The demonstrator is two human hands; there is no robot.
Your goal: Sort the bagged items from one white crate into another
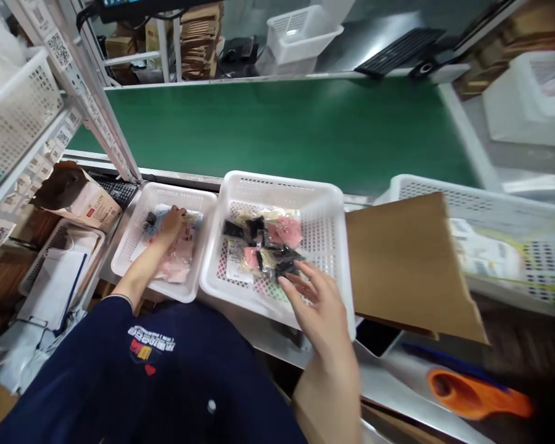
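Note:
My left hand (171, 225) reaches down into the smaller white basket (132, 237), its fingers curled among clear-bagged items. Whatever those fingers pinch is too small to make out. Pink packets (173, 268) and blue ones lie around this hand. Over the near right part of the larger white basket (282, 185), my right hand (321, 302) is open, thumb and fingers apart, with nothing in it. Just beyond its fingertips is a pile of small plastic-bagged items, among them black pieces (284, 265) and a pink bundle (287, 231).
A green conveyor belt (282, 129) runs behind the baskets. Brown cardboard (398, 265) stands at the right, before another white basket (550, 246). An orange handle (476, 394) lies lower right. An opened carton (87, 200) and clipboard (55, 287) are at the left, beside a metal post (92, 105).

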